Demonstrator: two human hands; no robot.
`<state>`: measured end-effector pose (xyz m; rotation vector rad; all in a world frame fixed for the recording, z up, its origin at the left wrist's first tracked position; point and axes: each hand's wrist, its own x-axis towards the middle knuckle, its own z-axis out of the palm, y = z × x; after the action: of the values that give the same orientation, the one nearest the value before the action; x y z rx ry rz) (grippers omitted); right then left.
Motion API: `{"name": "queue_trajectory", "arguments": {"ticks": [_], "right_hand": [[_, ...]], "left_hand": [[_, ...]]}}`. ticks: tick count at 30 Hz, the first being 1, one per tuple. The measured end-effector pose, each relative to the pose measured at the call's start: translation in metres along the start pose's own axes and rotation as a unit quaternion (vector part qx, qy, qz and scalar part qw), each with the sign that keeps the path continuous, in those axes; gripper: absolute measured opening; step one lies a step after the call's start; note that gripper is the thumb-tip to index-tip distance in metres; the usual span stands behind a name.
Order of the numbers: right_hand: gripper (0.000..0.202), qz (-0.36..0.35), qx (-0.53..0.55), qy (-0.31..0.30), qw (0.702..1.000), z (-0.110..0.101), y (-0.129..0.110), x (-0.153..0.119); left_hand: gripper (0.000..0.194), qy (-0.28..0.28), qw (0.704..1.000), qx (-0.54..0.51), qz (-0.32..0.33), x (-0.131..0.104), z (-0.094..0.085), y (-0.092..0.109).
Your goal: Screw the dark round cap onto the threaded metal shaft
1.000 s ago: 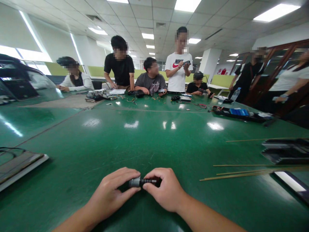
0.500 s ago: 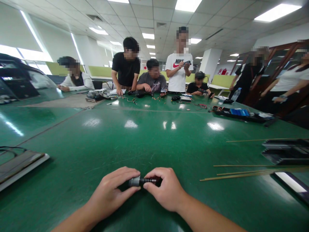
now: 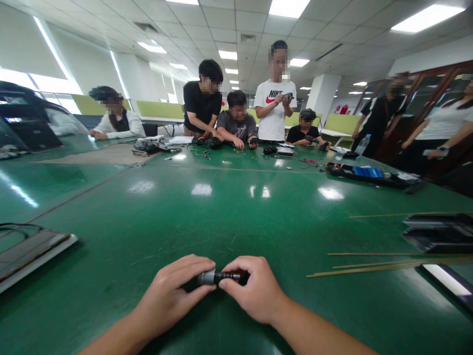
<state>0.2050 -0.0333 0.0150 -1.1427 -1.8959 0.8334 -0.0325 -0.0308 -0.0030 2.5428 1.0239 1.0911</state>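
Note:
Low in the middle of the head view, my left hand (image 3: 172,291) is closed on a grey cylindrical part (image 3: 207,277), with fingers above it and the thumb below. My right hand (image 3: 256,288) pinches a dark, ringed shaft (image 3: 229,276) between thumb and fingers. The shaft lies in line with the grey cylinder, against its right end; whether the two are joined I cannot tell. Both hands are close together over the green table (image 3: 207,222), with the fingertips nearly meeting.
A flat device (image 3: 33,254) with cables lies at the left. Thin sticks (image 3: 362,270), black trays (image 3: 436,231) and a dark-framed panel (image 3: 447,283) lie at the right. An open case (image 3: 369,175) with blue parts is farther back. Several people are around the far side.
My hands and the parts in them have hardly moved. Across the table, the person in black leans farther right, and the seated person in grey has lowered their head and moved their hands.

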Motion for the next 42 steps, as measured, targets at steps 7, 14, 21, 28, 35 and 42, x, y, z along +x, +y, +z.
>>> {"name": "queue_trajectory", "arguments": {"ticks": [7, 14, 21, 28, 35, 42], "right_hand": [[0.006, -0.002, -0.001, 0.004, 1.000, 0.0007, -0.0003, 0.0006], [0.006, 0.006, 0.001, 0.004, 1.000, 0.0005, 0.0004, 0.0007], [0.005, 0.002, 0.000, 0.005, 1.000, 0.0008, 0.0000, 0.0006], [0.005, 0.001, -0.004, 0.008, 1.000, 0.0012, 0.0011, 0.0005], [0.005, 0.000, -0.007, 0.013, 1.000, 0.0010, 0.0000, 0.0000], [0.005, 0.000, -0.008, 0.015, 1.000, 0.0021, -0.0010, 0.0000]], "left_hand": [[0.039, 0.001, 1.000, 0.012, -0.002, -0.0002, -0.0015, -0.0019], [0.039, 0.001, 1.000, 0.008, 0.000, -0.0002, -0.0023, -0.0026], [0.039, 0.008, 1.000, 0.015, 0.002, -0.0003, -0.0021, -0.0020], [0.039, 0.012, 1.000, 0.014, 0.006, 0.0012, -0.0024, -0.0015], [0.039, 0.014, 1.000, 0.009, 0.005, 0.0021, -0.0024, -0.0016], [0.040, 0.009, 1.000, 0.004, 0.002, -0.0001, -0.0020, -0.0040]]}}
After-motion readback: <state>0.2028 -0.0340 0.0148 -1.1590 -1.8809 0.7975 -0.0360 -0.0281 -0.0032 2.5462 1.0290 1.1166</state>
